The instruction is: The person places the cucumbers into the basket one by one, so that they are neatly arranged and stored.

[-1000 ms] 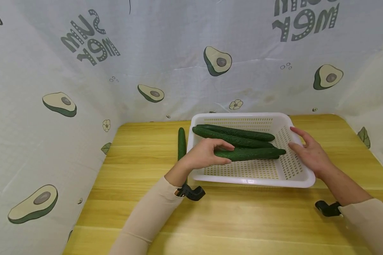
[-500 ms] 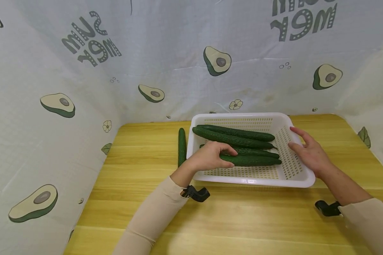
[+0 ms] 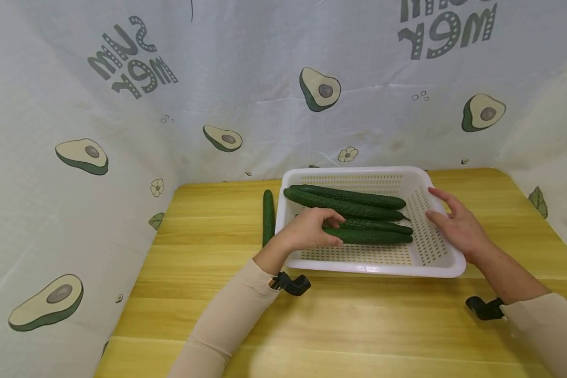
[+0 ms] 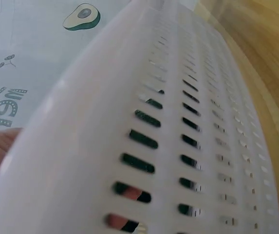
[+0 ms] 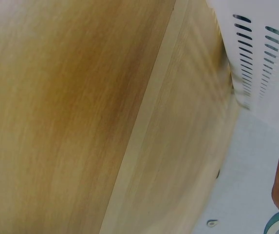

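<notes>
In the head view, my left hand (image 3: 309, 229) reaches over the left wall of a white slotted plastic basket (image 3: 373, 269). Its fingers and thumb are round the left end of the front cucumber (image 3: 378, 237), which lies low in the basket; that end is hidden by the hand. Just behind lies another cucumber (image 3: 382, 225), with two more, a middle cucumber (image 3: 345, 203) and a rear cucumber (image 3: 359, 196), near the back wall. My right hand (image 3: 463, 231) grips the basket's right rim, thumb on the inner side. Through the slots, the left wrist view shows green skin and bits of fingers.
One more cucumber (image 3: 268, 218) lies on the wooden table (image 3: 208, 262), close outside the basket's left wall. Behind the table hangs a white curtain (image 3: 264, 79) with avocado prints. Each wrist wears a black camera mount (image 3: 293, 284).
My left hand has lowered the front cucumber toward the viewer side, down into the basket, uncovering the cucumber behind it. The right hand and basket have stayed put.
</notes>
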A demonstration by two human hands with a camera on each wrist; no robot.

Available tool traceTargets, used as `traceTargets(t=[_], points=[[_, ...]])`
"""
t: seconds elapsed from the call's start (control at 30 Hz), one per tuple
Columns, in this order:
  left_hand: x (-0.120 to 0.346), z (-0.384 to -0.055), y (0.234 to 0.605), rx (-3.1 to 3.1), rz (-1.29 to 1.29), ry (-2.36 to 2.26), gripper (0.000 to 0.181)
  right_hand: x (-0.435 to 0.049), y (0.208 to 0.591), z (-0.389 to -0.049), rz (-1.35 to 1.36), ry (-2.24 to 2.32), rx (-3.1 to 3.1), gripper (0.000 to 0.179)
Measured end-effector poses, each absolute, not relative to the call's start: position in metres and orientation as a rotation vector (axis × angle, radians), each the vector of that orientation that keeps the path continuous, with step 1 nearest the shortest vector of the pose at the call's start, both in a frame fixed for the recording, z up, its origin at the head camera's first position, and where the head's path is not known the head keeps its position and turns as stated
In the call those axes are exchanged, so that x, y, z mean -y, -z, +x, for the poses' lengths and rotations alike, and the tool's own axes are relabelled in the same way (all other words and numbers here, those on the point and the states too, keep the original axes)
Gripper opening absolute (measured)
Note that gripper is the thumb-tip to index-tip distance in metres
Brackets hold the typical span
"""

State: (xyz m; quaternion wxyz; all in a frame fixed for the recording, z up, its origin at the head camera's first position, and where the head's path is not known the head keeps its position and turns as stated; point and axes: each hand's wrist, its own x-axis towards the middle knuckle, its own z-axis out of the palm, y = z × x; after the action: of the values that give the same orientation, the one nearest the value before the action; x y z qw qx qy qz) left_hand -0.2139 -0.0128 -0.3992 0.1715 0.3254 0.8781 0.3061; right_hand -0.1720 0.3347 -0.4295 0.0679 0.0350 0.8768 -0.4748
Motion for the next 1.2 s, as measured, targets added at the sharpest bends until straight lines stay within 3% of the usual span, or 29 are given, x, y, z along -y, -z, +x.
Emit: traceTargets(t=[0.7,1.2], points=[[0.015,-0.219,0.398,-2.805,0.785,-0.913,0.048,-0.335,0.427,-0.172,0.11,1.407,-2.645,0.068],[0.079,-0.213,0.399,-2.916,0.721,-1.398,0.037,-0.334,0.427,-0.174,0.101,1.403,-2.654,0.067]])
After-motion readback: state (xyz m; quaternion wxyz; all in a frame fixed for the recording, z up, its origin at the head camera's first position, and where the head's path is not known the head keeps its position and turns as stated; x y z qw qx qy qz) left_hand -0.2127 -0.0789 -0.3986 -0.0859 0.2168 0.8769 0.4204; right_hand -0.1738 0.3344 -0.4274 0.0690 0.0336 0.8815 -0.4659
